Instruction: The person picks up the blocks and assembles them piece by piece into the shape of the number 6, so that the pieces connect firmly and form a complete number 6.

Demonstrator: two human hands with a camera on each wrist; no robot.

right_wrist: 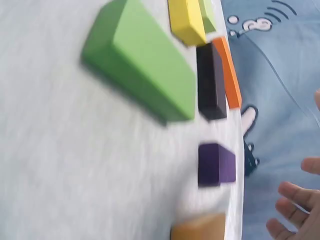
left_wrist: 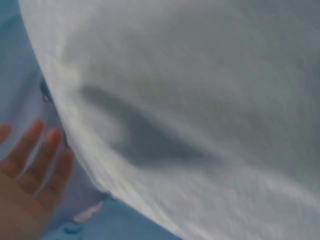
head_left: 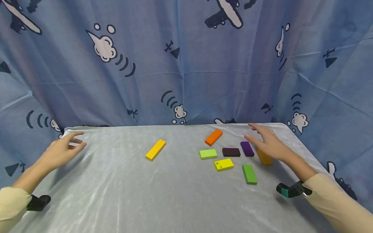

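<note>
My left hand (head_left: 63,150) hovers over the left side of the table with fingers loosely bent and nothing in them. On the right, my right hand (head_left: 269,142) hangs above an ochre block (head_left: 264,157), partly hiding it, and it too holds nothing. Close to that hand lie a purple block (head_left: 247,149), a dark brown block (head_left: 231,152) and a green block (head_left: 249,174). Further left are a yellow block (head_left: 223,164) with marks on its top, a light green block (head_left: 208,154) and an orange block (head_left: 213,137). A golden-yellow block (head_left: 155,149) lies apart, nearer the left hand.
A pale cloth covers the table (head_left: 131,194). Behind it and along the sides hangs a blue curtain (head_left: 151,64) printed with planes and clouds. Dark straps with small devices sit at both wrists.
</note>
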